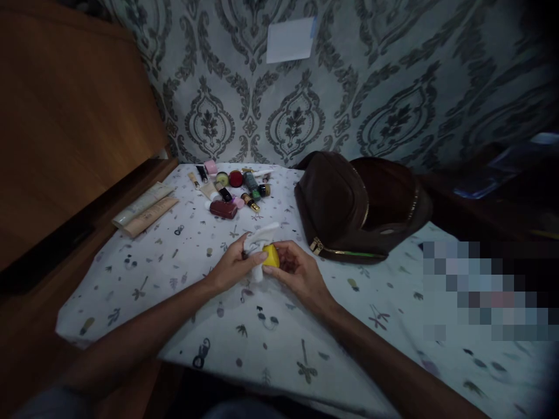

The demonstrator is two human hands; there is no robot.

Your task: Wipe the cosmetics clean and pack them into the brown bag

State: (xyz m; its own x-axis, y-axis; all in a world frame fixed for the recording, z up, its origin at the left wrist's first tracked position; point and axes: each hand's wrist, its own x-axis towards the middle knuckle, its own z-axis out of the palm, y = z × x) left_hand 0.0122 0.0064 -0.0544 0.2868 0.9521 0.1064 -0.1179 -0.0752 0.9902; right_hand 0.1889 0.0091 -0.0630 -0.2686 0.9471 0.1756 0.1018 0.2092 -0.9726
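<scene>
My left hand grips a white cloth or wipe, which sticks out above and below the fingers. In my right hand is a small yellow object, held by the fingertips against the white cloth. The left thumb also touches the yellow object. Both hands are close together above the patterned white sheet. Beyond them lies a group of small cosmetics, among them a dark red case, a red round jar and a green bottle.
A brown leather bag with an open zip stands right of the cosmetics. Two tubes lie at the left edge, beside a wooden cabinet. Patterned wallpaper is behind. A blurred patch covers the right side.
</scene>
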